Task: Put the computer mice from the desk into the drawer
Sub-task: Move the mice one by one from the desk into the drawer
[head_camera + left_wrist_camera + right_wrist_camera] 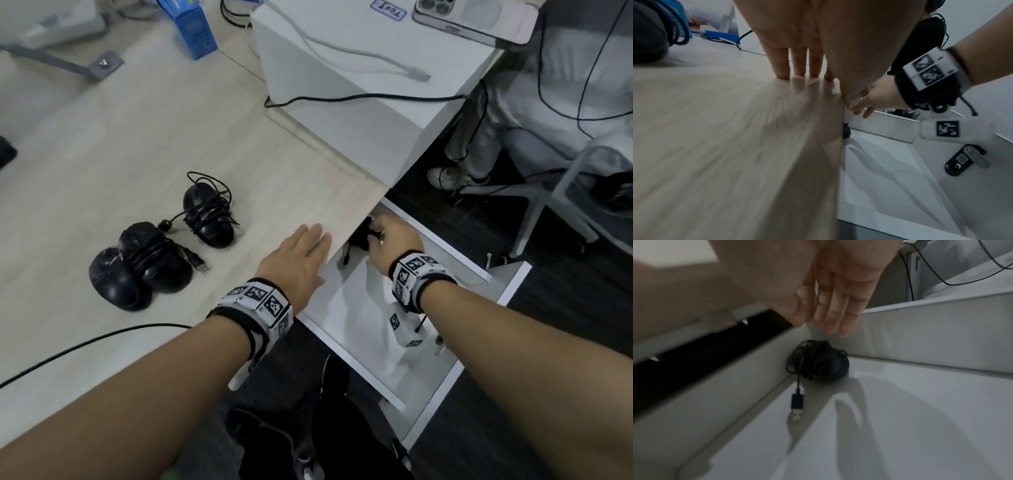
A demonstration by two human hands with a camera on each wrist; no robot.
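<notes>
Three black wired mice lie on the pale wooden desk (102, 137): one wrapped in its cable (209, 216), and two side by side (156, 257) (113, 279). To the right, the white drawer (359, 308) stands pulled out. A fourth black mouse (818, 361) lies in its far corner, with its USB plug (797, 408) on the drawer floor (900, 402). My right hand (383, 236) hovers just above that mouse with straight fingers (838, 313) and holds nothing. My left hand (308, 240) rests flat on the desk edge, fingers (797, 65) straight.
A white box (342, 85) with a cable and a phone (472, 20) on it stands at the back of the desk. A blue box (197, 31) sits farther back. A black cable (85, 342) crosses the desk's front. A seated person's legs (479, 137) and chair are right of the drawer.
</notes>
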